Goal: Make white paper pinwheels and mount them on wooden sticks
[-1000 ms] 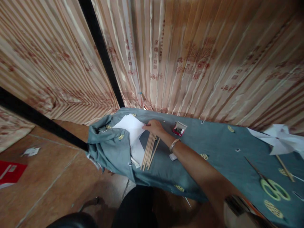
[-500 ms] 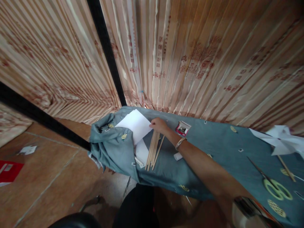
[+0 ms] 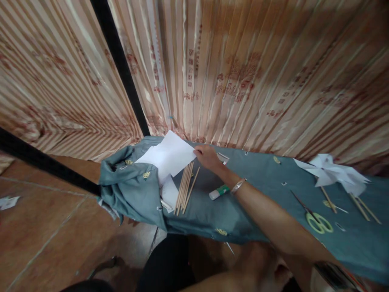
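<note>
My right hand (image 3: 208, 156) reaches left across a table under a blue-grey cloth (image 3: 261, 190). Its fingers are pinched on the right edge of a white paper sheet (image 3: 174, 155), whose far corner is lifted off the stack of white paper (image 3: 169, 190) beneath. A bundle of thin wooden sticks (image 3: 184, 188) lies just below the hand. A bracelet sits on the wrist. A white and green glue stick (image 3: 219, 192) lies beside the forearm. My left hand is out of sight.
Green-handled scissors (image 3: 316, 221) and white paper pinwheels on sticks (image 3: 334, 175) lie at the right. A small box (image 3: 224, 157) peeks out behind the hand. A striped curtain (image 3: 258, 81) hangs behind the table, crossed by a black pole (image 3: 118, 65). Tiled floor (image 3: 45, 227) lies to the left.
My right hand has drawn the top sheet up and to the right, raising it off the stack. The view has shifted, and the glue stick now shows beside my forearm.
</note>
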### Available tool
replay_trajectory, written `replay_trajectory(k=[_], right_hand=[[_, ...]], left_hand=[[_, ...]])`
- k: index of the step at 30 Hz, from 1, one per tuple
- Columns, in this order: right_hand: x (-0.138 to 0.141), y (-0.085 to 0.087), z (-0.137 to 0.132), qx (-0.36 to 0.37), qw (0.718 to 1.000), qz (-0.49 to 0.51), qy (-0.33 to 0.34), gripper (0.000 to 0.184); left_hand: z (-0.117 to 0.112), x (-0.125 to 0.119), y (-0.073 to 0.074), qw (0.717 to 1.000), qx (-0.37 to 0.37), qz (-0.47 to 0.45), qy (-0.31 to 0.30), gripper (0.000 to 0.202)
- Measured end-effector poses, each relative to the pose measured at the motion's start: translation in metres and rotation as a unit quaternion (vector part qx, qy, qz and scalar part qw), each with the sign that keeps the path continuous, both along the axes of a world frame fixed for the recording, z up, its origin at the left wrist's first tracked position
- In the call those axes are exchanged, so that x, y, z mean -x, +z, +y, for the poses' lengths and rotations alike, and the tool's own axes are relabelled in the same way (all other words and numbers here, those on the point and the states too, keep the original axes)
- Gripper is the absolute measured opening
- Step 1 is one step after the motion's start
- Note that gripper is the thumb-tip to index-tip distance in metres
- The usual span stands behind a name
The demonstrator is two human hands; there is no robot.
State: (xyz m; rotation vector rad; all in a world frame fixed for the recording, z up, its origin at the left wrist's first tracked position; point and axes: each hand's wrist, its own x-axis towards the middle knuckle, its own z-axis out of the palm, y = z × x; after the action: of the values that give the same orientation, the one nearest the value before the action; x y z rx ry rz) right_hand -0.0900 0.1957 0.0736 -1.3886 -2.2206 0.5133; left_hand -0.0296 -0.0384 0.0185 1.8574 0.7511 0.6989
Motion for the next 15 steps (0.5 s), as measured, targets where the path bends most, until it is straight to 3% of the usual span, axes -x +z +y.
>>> replay_trajectory(k=[2, 6, 9, 12, 15], right_hand=[[-0.032, 0.008, -0.008, 0.009, 0.999, 0.030, -0.023, 0.023], [-0.117, 0.011, -0.047, 0.048, 0.990, 0.102, -0.082, 0.032], [-0.188, -0.001, -0.093, 0.123, 0.940, 0.274, -0.160, 0.041], [-0.247, -0.018, -0.137, 0.182, 0.905, 0.302, -0.240, 0.048], [-0.285, -0.032, -0.166, 0.220, 0.894, 0.280, -0.271, 0.049]], left_hand=[[0.000, 0.000, 0.005, 1.000, -0.004, 0.018, -0.021, 0.021], [0.003, 0.003, 0.017, 0.998, 0.022, 0.051, 0.006, 0.017], [0.005, 0.006, 0.020, 0.999, 0.023, 0.042, 0.024, 0.015], [0.007, 0.014, 0.018, 0.998, -0.001, 0.014, 0.064, 0.014], [0.012, 0.029, 0.016, 0.992, -0.066, 0.001, 0.109, 0.014]])
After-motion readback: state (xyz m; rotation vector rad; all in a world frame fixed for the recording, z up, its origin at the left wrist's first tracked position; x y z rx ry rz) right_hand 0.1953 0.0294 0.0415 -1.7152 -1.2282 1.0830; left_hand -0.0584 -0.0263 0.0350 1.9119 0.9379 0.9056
